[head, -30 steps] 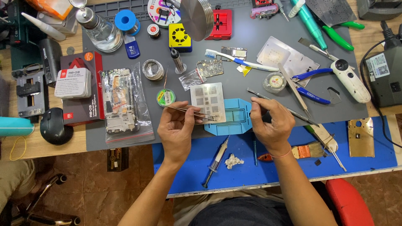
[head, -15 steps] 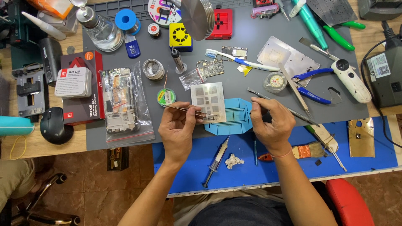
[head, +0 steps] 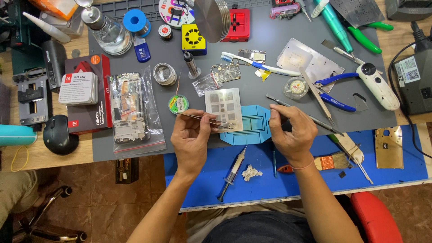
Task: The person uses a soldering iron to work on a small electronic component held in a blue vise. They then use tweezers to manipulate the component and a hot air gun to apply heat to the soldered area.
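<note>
My left hand (head: 191,137) pinches slim metal tweezers (head: 208,119) whose tips rest on a square metal stencil (head: 223,108). The stencil lies partly over a light blue holder plate (head: 253,128) on the grey work mat (head: 270,85). My right hand (head: 292,130) grips a thin dark metal pick (head: 274,99) that points up-left, its tip just right of the stencil. The two hands are close together over the blue plate.
A syringe (head: 233,172), a wad of white tissue (head: 251,172) and a brush (head: 330,162) lie on the blue mat (head: 202,180) near me. Circuit boards (head: 226,72), a toothbrush (head: 258,66), blue-handled pliers (head: 333,90), a bagged phone frame (head: 130,110) and a round metal disc stack (head: 211,18) crowd the grey mat.
</note>
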